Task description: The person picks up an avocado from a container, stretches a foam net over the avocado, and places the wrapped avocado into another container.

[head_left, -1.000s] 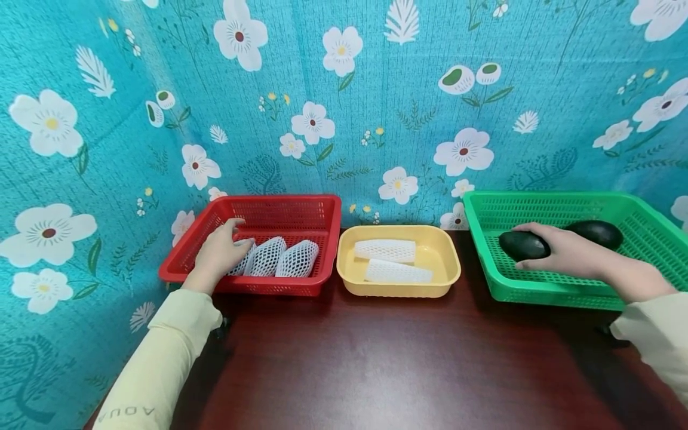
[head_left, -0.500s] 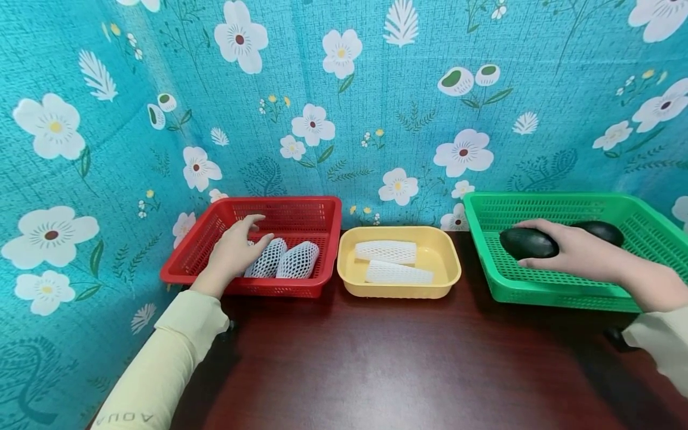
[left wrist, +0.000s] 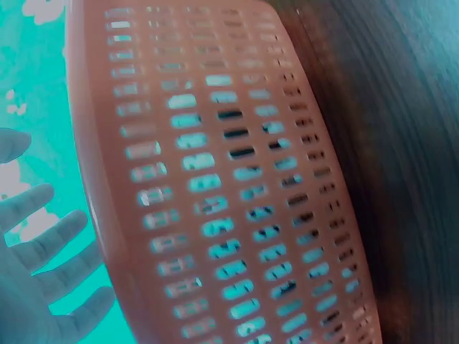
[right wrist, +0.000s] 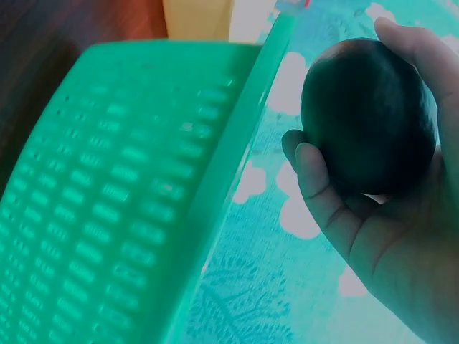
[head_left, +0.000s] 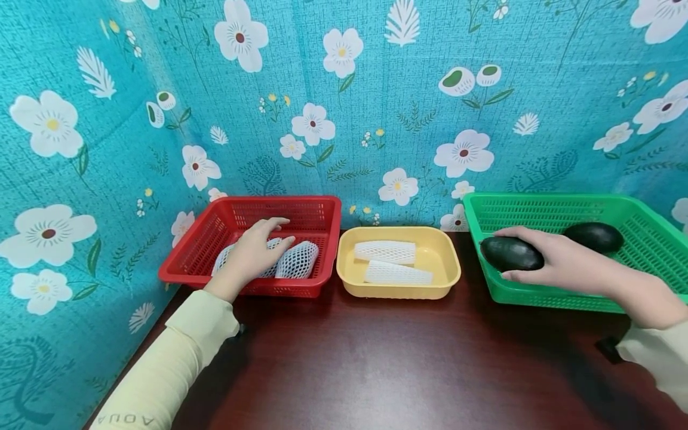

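My right hand (head_left: 572, 261) grips a dark, smooth oval fruit (head_left: 510, 254) above the left end of the green basket (head_left: 559, 295). In the right wrist view, fingers and thumb curl round the fruit (right wrist: 369, 118), held higher than the basket rim. A second dark oval fruit (head_left: 595, 237) lies in that basket. My left hand (head_left: 251, 251) hovers over the red basket (head_left: 287, 289), fingers spread and holding nothing. Under and beside it lie three oval things in white foam netting (head_left: 298, 261), partly hidden by the hand. The left wrist view shows the loose fingers beyond the basket (left wrist: 193, 172) wall.
Between the baskets stands a yellow tray (head_left: 395, 291) with two white foam net sleeves (head_left: 386, 252) in it. All three containers rest on a dark red-brown table (head_left: 387, 358). A blue flowered cloth (head_left: 365, 101) hangs close behind them and along the left side.
My right hand has lifted the dark fruit and carried it slightly left, toward the basket's left rim. My left hand has moved right across the netted things.
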Available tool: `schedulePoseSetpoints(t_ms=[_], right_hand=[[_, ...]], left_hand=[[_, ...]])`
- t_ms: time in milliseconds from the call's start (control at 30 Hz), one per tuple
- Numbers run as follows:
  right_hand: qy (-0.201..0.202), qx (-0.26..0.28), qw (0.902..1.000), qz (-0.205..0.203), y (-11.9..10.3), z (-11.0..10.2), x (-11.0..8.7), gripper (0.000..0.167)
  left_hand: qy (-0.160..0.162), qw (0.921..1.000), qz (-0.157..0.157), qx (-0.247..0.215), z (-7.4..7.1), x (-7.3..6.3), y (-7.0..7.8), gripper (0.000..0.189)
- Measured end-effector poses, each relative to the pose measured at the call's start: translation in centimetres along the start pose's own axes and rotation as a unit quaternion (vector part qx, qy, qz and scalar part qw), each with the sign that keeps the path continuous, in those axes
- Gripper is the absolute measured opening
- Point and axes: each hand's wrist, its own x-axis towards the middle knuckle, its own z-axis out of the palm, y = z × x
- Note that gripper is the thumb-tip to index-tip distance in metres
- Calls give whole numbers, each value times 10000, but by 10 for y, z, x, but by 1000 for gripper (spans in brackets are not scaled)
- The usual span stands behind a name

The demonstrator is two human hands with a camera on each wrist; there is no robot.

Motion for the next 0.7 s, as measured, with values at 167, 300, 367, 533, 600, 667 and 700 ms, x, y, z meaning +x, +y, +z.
schedulePoseSetpoints(t_ms=[167, 300, 367, 533, 600, 667, 700], right_hand=[[66, -7, 9992, -400, -11, 6, 1, 68], [56, -105, 9984, -557, -19, 12, 2, 67], [-8, -116, 9982, -581, -23, 15, 2, 68], [-170, -93, 9978, -637, -33, 19, 4, 69], [-245, -24, 9977, -626, -37, 20, 5, 68], [-315, 67, 9978, -572, -41, 22, 6, 68], [-354, 110, 9979, -529, -43, 23, 6, 68]], left_hand=[[-76, 9996, 130, 237, 7, 1, 12, 61], [-139, 9994, 220, 230, 11, 1, 21, 60], [-163, 9994, 252, 183, 12, 1, 25, 59], [-214, 9992, 333, 107, 16, 1, 35, 57], [-209, 9991, 363, 55, 18, 2, 39, 57], [-222, 9990, 394, -40, 21, 3, 42, 57], [-227, 9989, 412, -88, 22, 4, 44, 56]])
